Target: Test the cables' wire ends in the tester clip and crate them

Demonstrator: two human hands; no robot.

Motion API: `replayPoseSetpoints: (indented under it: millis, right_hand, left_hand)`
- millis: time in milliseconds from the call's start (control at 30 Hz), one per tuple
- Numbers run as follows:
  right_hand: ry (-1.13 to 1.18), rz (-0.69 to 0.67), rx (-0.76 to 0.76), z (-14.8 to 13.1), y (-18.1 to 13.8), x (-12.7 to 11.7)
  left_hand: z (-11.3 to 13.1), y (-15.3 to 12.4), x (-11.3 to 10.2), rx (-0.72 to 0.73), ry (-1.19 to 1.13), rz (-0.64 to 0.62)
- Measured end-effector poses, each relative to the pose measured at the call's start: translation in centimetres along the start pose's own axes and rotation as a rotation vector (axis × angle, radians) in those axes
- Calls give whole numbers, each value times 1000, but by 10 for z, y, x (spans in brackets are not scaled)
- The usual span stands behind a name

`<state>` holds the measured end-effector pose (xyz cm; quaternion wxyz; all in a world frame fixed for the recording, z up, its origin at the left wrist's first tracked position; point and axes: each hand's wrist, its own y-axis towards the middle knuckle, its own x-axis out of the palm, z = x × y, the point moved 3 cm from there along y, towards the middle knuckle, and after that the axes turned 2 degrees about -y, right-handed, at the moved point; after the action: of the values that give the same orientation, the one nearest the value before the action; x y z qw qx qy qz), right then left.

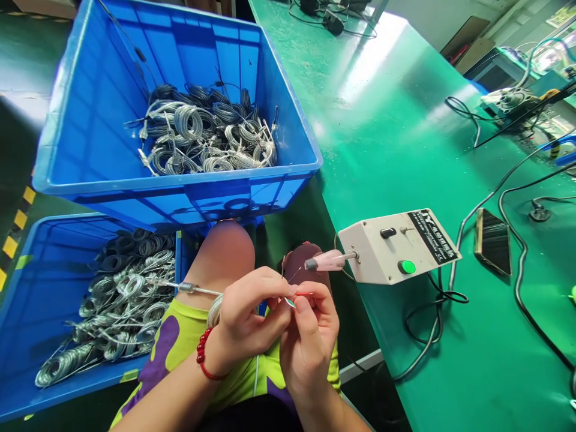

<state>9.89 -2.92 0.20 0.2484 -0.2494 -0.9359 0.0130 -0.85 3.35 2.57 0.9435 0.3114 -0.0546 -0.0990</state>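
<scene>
Above my lap, both hands are closed and close together over the stripped end of a clear, silver-coloured cable (207, 291). My left hand (254, 312), with a red bead bracelet at its wrist, pinches the cable near its thin wires, and part of the coil hangs behind its fingers. My right hand (310, 336) pinches the wire ends between thumb and fingers. A red wire (305, 294) and a green wire (290, 302) show at the fingertips. Left of the hands, an inline connector (186, 288) sits on the cable. The fingers hide the rest of the wires.
Just beyond my hands, a pink spindle with a grey tip (326, 261) juts from a white machine box (396, 246) on the green table (387, 150). Coiled cables fill an upper blue bin (189, 195) and a lower blue bin (90, 387). Black cords (517, 264) cross the table.
</scene>
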Motion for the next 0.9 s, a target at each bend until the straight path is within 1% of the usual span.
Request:
replayPoseSetpoints:
  millis: [133,267,333,400,467,500,567,633,700,767,900]
  right_hand:
    - [-17,-12,-43,-7,8,2]
    - [-30,4,-82,-17,15,6]
    - [-26,5,-75,-20,16,6]
    - [-28,-4,-36,-20,16,4]
    - [-69,0,-21,-19,14,2]
    - [-104,7,-39,-19,12,0]
    - [-176,8,-133,-21,8,-2]
    - [-235,-46,-243,-24,4,0]
    - [-268,-138,-308,-27,2,4]
    - [-275,-182,-312,-28,4,7]
    - [-243,-164,-257,-23,12,6]
  left_hand:
    - [2,5,0,37,5,-16]
    - [4,11,0,33,-104,-99]
    - [5,12,-1,21,-150,-145]
    - [5,12,-2,7,-156,-174]
    - [5,10,-4,-12,-138,-161]
    - [4,10,-5,-25,-126,-140]
    - [4,9,-7,-35,-98,-100]
    - [5,8,-7,-20,-60,-90]
    - [6,8,-7,7,-30,-98]
    - [7,8,-8,10,-12,-87]
    - [5,3,-10,-37,10,-44]
